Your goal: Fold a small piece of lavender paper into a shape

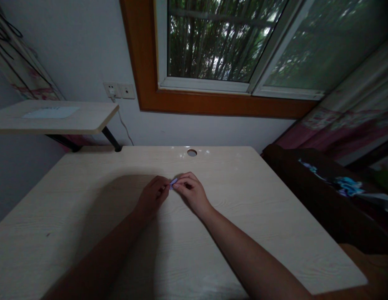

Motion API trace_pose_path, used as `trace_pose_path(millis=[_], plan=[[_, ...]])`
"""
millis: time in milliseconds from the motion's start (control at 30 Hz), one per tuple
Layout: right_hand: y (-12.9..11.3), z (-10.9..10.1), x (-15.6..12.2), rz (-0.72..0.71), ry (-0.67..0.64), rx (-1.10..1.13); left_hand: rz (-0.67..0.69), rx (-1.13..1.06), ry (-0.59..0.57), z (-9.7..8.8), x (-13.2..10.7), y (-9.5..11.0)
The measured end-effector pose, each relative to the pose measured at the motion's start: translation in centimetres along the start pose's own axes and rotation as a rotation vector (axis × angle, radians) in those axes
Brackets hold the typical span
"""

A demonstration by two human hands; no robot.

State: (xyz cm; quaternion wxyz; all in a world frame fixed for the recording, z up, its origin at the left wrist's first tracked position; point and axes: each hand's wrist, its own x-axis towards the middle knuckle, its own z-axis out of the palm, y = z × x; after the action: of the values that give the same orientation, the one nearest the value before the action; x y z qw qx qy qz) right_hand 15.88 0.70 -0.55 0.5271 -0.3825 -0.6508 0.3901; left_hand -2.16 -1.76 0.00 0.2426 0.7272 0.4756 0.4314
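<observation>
Fingers (pixel 162 181) of the left hand (pixel 152 194) were pinched on one end of a small purple strip (pixel 173 182); those of the right hand (pixel 194 191) were set narrowly on the other end. The strip was positioned between the hands, over the surface (pixel 253 237), nearer than the round hole (pixel 191 153). Two-handed grip was established; release was not yet done. Fingers covered much of the strip, so work completed or left could not be determined.
</observation>
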Motion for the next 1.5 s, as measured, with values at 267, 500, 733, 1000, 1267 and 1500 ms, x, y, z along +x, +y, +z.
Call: trace_pose_path(millis=[267,500,733,1000,1267,1500], plan=[[-0.1,0.0,0.1,0.02,-0.004,0.021,-0.082,-0.029,-0.016,-0.1,0.0,0.0],[0.4,0.0,0.1,0.009,-0.004,0.031,-0.117,-0.043,-0.027,-0.2,0.1,0.2],[0.3,0.0,0.2,0.015,-0.003,0.017,-0.079,-0.047,-0.037,-0.2,0.1,0.3],[-0.1,0.3,-0.2,-0.028,-0.006,-0.033,-0.129,-0.083,-0.045,0.0,0.1,-0.2],[0.1,0.4,-0.5,-0.043,-0.004,-0.062,-0.12,-0.02,-0.037,0.1,0.0,-0.6],[-0.1,0.5,-0.5,-0.054,0.008,-0.078,-0.162,-0.056,-0.017,0.1,0.0,-0.4]])
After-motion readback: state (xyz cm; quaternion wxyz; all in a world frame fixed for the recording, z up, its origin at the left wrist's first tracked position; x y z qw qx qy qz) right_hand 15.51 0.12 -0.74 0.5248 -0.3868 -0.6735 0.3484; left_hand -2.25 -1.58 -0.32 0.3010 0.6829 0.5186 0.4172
